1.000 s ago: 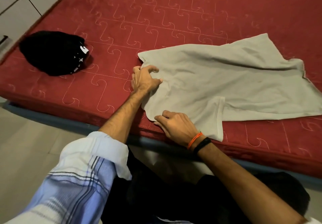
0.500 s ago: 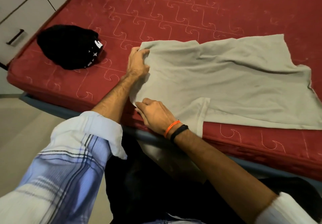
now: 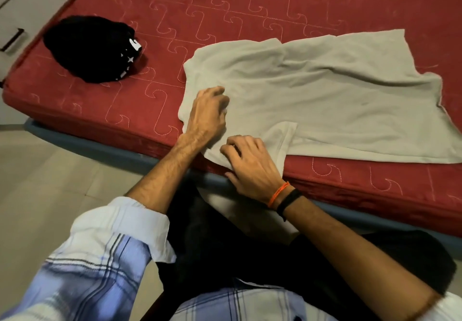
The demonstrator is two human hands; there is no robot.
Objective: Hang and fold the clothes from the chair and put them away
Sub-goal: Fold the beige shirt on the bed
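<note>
Below, a red quilted mattress with pale stitched curls (image 3: pixel 250 8) rests on a blue-grey base over beige floor tiles, with pale drawer fronts at the upper left. Its near edge runs diagonally, with bare red surface beyond. A pale grey cotton T-shirt (image 3: pixel 325 95) lies spread near that edge; the left hand (image 3: pixel 208 115) and right hand (image 3: pixel 252 163) both pinch its near fabric with curled fingers. A folded black garment (image 3: pixel 90 48) at the left corner shows white print, unreadable.
</note>
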